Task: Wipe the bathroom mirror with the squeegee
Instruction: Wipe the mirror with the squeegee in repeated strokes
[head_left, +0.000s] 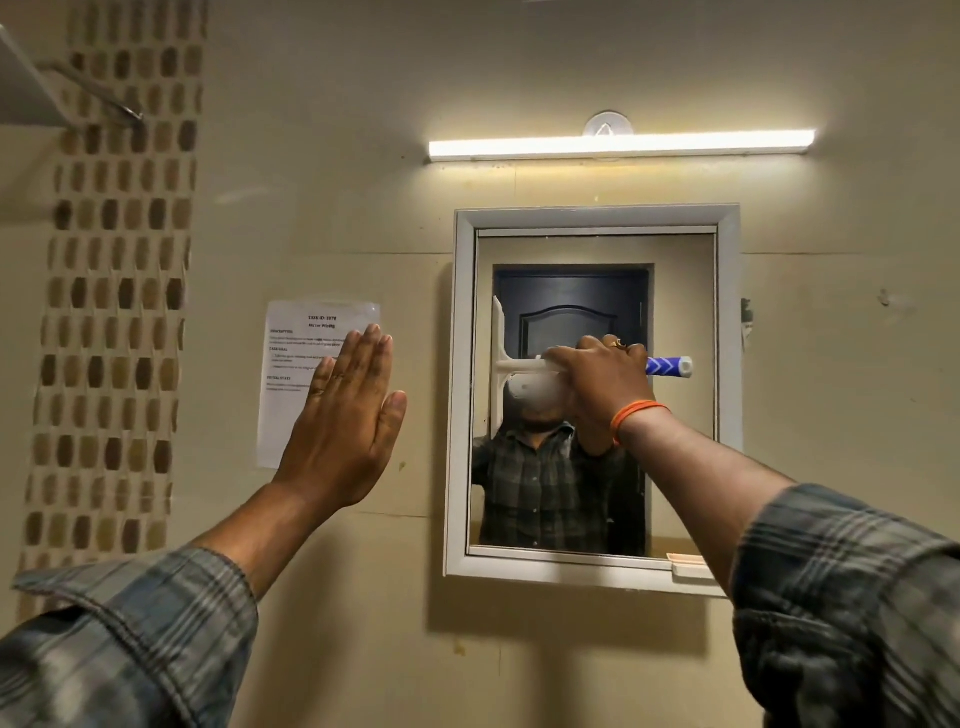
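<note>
The right hand (602, 382) was closed around the handle of the squeegee (524, 364), fingers wrapped over the shaft between the white neck and the blue-patterned end that projected to the right of the fist. The handle lay roughly horizontal across the mirror (597, 249). The blade (497, 364) stood vertical at the far left of the handle, close to the left inner edge of the glass, about mid-height. Contact between blade and glass looked likely but could not be confirmed from this view.

The governing relation: the blade sat to the left of the grip, its long axis upright, at right angles to the handle. Judged from that, a sideways stroke toward the right frame (727, 395) would sweep a band as tall as the blade, with glass above and below left for further passes.

The left hand (350, 410) was open and flat, fingers together, held up over the wall (322, 208) beside a printed sheet (291, 332), gripping nothing; whether the palm touched could not be told. It stood well apart from the tool, so the right hand alone controlled the squeegee
</note>
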